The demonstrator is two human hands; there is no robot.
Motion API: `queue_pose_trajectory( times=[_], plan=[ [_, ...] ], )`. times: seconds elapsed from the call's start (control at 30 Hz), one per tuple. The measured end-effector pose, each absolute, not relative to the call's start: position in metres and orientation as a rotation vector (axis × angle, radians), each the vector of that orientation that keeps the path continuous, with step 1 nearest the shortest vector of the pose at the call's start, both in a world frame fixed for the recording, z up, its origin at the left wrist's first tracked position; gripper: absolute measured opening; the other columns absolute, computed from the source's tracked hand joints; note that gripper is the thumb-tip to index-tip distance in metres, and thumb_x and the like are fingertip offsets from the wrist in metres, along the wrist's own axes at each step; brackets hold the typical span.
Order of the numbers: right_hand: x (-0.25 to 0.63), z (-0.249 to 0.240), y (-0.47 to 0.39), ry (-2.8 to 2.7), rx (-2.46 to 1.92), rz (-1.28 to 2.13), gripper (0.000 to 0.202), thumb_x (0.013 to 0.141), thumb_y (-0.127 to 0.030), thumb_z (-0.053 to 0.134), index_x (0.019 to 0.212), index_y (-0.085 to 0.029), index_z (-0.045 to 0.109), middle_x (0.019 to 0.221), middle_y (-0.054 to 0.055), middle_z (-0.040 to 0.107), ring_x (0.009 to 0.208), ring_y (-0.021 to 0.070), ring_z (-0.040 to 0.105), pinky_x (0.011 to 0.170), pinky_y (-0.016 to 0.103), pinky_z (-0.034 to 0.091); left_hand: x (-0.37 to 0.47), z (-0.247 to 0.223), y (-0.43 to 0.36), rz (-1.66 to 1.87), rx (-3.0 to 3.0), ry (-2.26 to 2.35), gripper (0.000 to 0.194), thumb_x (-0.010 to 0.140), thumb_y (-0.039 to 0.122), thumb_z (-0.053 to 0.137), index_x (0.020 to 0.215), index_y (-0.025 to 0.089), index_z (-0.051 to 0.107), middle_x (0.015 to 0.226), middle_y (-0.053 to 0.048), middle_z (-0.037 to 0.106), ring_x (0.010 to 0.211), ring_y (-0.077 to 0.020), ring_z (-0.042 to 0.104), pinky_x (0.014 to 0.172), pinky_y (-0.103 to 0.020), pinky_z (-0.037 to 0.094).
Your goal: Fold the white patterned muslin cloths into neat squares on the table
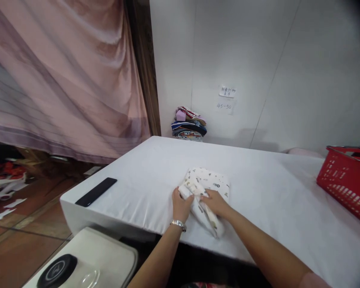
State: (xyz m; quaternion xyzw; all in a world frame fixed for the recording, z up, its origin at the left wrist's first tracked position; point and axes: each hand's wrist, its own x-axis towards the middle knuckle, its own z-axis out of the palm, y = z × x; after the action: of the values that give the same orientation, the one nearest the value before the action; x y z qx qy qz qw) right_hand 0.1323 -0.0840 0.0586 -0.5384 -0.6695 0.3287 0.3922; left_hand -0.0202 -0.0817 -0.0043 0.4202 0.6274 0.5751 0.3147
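A white cloth item with small dark and yellowish prints [208,178] lies partly folded near the front edge of the white-covered table. My left hand [182,203], with a silver band at the wrist, is closed on the left side of its near fold, thumb on top. On the right side of that fold, my right hand [215,202] pinches the fabric. Between and below my hands the near part is bunched, its lower end close to the table edge. The far part rests flat on the table. What kind of garment or cloth it is, I cannot make out.
A dark flat strip [96,192] lies at the table's left. Folded clothes [189,125] are stacked by the back wall. A red plastic basket [346,180] stands at the right. A beige lidded object [108,256] is below left; a pink curtain [78,72] hangs behind.
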Motion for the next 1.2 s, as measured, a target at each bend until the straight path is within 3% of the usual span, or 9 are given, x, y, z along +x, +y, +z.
queue_pose_trajectory(
  times=[0.17,0.27,0.33,0.53,0.73,0.9,1.03,1.13,1.2],
  plan=[
    [0.209,0.088,-0.058,-1.004,-1.070,0.859,0.030,0.069,-0.031,0.060,0.097,-0.019,0.059,0.084,0.000,0.068,0.074,0.0171,0.062,0.068,0.032,0.050,-0.022,0.021,-0.070,1.485,1.044,1.667,0.024,0.064,0.012,0.055,0.087,0.016,0.057,0.080,-0.002,0.063,0.077,-0.0155,0.058,0.070,-0.027,0.045],
    [0.269,0.080,-0.069,-0.598,-0.893,0.626,0.042,0.062,-0.032,0.065,0.102,-0.021,0.055,0.099,0.000,0.065,0.089,0.0150,0.061,0.077,0.029,0.051,-0.019,0.036,-0.077,1.595,1.011,1.565,0.028,0.064,0.023,0.060,0.091,0.017,0.056,0.077,0.000,0.063,0.070,-0.0142,0.056,0.063,-0.025,0.044],
    [0.297,0.059,-0.093,-0.510,-1.042,0.731,0.041,0.064,-0.037,0.063,0.102,-0.024,0.055,0.103,-0.002,0.064,0.094,0.0153,0.060,0.076,0.027,0.052,-0.015,0.040,-0.087,1.503,1.136,1.529,0.032,0.063,0.029,0.063,0.091,0.017,0.057,0.072,0.000,0.062,0.064,-0.0139,0.054,0.060,-0.025,0.042],
    [0.333,0.002,-0.185,-0.449,-1.352,1.093,0.034,0.055,-0.033,0.073,0.082,-0.017,0.061,0.085,0.010,0.069,0.079,0.0255,0.065,0.064,0.034,0.056,-0.018,0.015,-0.114,1.123,1.558,1.651,0.016,0.070,0.035,0.057,0.072,0.018,0.056,0.070,0.000,0.060,0.068,-0.0166,0.054,0.063,-0.026,0.038],
    [0.340,0.011,-0.206,-0.675,-1.667,1.102,0.038,0.059,-0.046,0.070,0.081,-0.016,0.064,0.065,0.004,0.065,0.061,0.0165,0.061,0.054,0.025,0.049,-0.035,0.003,-0.101,0.871,1.663,1.817,0.034,0.078,0.051,0.047,0.066,0.019,0.054,0.057,0.002,0.053,0.057,-0.0151,0.049,0.055,-0.026,0.033],
    [0.298,0.020,-0.183,-1.045,-1.603,1.058,0.037,0.066,-0.051,0.062,0.076,-0.016,0.065,0.063,0.003,0.063,0.058,0.0150,0.058,0.056,0.026,0.048,-0.024,0.023,-0.087,0.893,1.893,1.751,0.026,0.082,0.033,0.047,0.097,0.017,0.062,0.082,-0.007,0.064,0.076,-0.0196,0.057,0.071,-0.031,0.039],
    [0.256,0.030,-0.158,-1.109,-1.433,1.175,0.043,0.070,-0.050,0.061,0.097,-0.017,0.064,0.075,0.005,0.066,0.062,0.0158,0.060,0.055,0.028,0.049,0.011,0.048,-0.103,0.988,2.486,1.379,0.022,0.084,0.020,0.043,0.089,0.021,0.064,0.073,-0.004,0.061,0.080,-0.0190,0.052,0.083,-0.036,0.035],
    [0.239,0.036,-0.143,-1.012,-1.354,1.265,0.053,0.073,-0.051,0.059,0.115,-0.019,0.056,0.093,0.008,0.067,0.072,0.0192,0.063,0.055,0.030,0.051,0.039,0.049,-0.126,0.713,2.811,0.806,0.019,0.083,0.019,0.045,0.087,0.022,0.063,0.072,-0.004,0.059,0.078,-0.0176,0.051,0.077,-0.033,0.036],
    [0.235,0.035,-0.138,-0.950,-1.362,1.264,0.054,0.072,-0.051,0.061,0.114,-0.017,0.057,0.096,0.009,0.067,0.076,0.0210,0.063,0.060,0.032,0.052,0.049,0.040,-0.139,0.564,2.838,0.634,0.018,0.083,0.019,0.046,0.088,0.023,0.063,0.071,-0.003,0.059,0.075,-0.0167,0.050,0.073,-0.031,0.036]
  ],
)
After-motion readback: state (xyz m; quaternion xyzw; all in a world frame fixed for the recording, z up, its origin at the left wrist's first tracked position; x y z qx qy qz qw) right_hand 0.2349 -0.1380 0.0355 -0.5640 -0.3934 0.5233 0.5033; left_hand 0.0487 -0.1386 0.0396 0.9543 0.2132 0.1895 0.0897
